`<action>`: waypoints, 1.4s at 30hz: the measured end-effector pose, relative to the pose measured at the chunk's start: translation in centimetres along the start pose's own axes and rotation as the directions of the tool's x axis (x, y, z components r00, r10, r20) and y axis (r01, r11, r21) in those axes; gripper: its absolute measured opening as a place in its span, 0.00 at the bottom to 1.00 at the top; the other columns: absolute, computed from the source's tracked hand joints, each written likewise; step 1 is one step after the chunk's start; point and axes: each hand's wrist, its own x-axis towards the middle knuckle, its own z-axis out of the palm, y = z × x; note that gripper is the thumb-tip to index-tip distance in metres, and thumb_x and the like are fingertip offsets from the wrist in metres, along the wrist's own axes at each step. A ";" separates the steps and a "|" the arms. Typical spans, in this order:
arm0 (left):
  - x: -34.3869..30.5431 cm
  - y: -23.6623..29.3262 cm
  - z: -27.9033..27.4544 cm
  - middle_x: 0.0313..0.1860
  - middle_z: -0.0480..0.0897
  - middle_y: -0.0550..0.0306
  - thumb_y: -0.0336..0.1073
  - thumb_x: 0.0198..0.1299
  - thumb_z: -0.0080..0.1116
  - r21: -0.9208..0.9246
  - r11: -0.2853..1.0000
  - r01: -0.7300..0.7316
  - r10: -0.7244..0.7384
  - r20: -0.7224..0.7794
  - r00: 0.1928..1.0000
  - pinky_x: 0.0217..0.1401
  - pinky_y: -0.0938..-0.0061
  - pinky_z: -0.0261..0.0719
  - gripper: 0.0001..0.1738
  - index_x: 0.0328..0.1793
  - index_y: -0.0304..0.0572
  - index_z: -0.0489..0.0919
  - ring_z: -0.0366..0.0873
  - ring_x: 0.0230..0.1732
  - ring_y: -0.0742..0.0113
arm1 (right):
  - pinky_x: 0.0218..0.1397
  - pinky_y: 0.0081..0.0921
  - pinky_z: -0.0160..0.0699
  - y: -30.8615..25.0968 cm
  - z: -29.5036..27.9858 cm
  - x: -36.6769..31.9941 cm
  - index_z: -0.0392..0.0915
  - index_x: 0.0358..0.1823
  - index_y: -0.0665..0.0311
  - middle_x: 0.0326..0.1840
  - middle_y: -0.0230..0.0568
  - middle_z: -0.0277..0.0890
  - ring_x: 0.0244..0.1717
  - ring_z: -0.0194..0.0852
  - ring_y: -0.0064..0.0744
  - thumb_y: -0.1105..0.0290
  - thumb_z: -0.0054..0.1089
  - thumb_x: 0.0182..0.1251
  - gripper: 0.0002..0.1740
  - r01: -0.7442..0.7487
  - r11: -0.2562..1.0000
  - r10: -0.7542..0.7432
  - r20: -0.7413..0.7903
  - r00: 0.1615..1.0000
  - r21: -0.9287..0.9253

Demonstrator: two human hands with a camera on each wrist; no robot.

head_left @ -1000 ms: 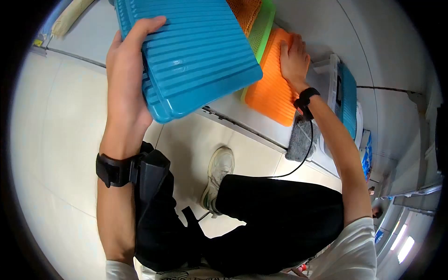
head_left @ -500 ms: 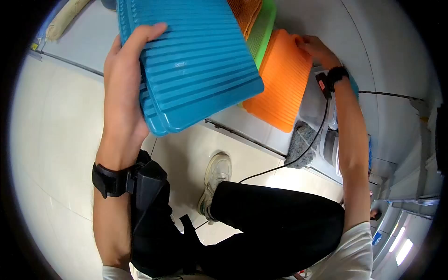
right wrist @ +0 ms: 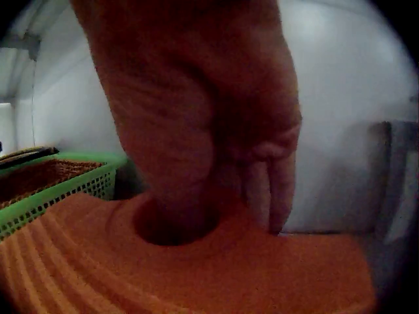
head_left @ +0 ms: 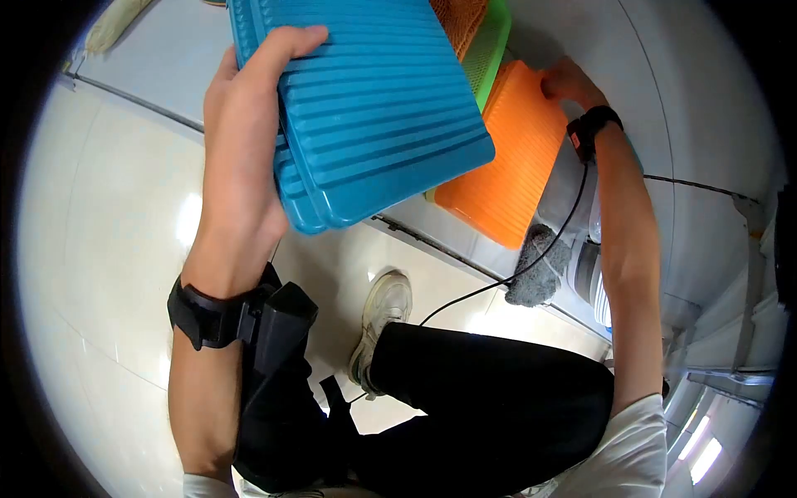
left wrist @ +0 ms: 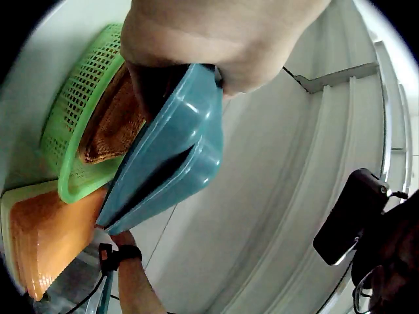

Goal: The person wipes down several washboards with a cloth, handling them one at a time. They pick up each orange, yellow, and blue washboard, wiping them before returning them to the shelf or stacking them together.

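Note:
My left hand (head_left: 249, 133) grips the side edge of two nested blue ribbed plastic bins (head_left: 386, 116), its thumb lying over the ribbed face. From the left wrist view, a dark gap shows between the two blue layers. Right of them stands an orange ribbed plastic bin (head_left: 515, 158), layered over a pale green one at its edge. My right hand (head_left: 573, 83) holds the orange bin at its upper corner. In the right wrist view the thumb goes into a round hole in the orange plastic, while the other fingers reach down behind its edge.
A green perforated basket (head_left: 495, 50) with a brown knitted cloth (head_left: 458, 25) stands behind the bins. Beside the orange bin, a grey fluffy cloth (head_left: 538, 270) lies at the ledge's edge. A black cable (head_left: 465, 297) runs from the right wrist, above a shoe (head_left: 388, 307) on the tiled floor.
My right hand has gone from lying flat on the orange bin's face to holding its upper corner at the hole. The left hand keeps its grip on the blue bins.

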 end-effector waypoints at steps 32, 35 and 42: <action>-2.3 2.8 -0.8 0.52 0.80 0.53 0.50 0.63 0.69 0.002 1.000 -0.021 0.021 -0.068 0.997 0.54 0.65 0.87 0.29 0.62 0.39 0.77 0.85 0.52 0.60 | 0.41 0.49 0.80 -4.8 1.6 -4.5 0.81 0.51 0.75 0.47 0.62 0.86 0.40 0.88 0.47 0.76 0.60 0.70 0.12 -0.076 0.961 0.091 -0.045 0.995 0.267; -2.3 2.5 -0.7 0.52 0.81 0.54 0.50 0.63 0.69 -0.011 1.000 -0.003 0.003 -0.061 0.998 0.55 0.65 0.87 0.28 0.61 0.39 0.78 0.84 0.52 0.61 | 0.57 0.39 0.81 -6.1 0.4 -6.4 0.78 0.62 0.76 0.56 0.57 0.84 0.55 0.83 0.49 0.75 0.54 0.73 0.19 -0.146 0.961 0.133 0.068 0.989 0.235; -2.9 2.4 0.3 0.53 0.81 0.53 0.50 0.63 0.69 -0.028 0.999 0.038 -0.039 -0.041 0.998 0.56 0.64 0.86 0.28 0.61 0.40 0.78 0.84 0.54 0.59 | 0.59 0.32 0.76 -3.9 2.1 -7.7 0.81 0.62 0.76 0.53 0.50 0.85 0.55 0.79 0.39 0.74 0.57 0.69 0.22 -0.173 0.891 0.145 0.099 0.985 0.419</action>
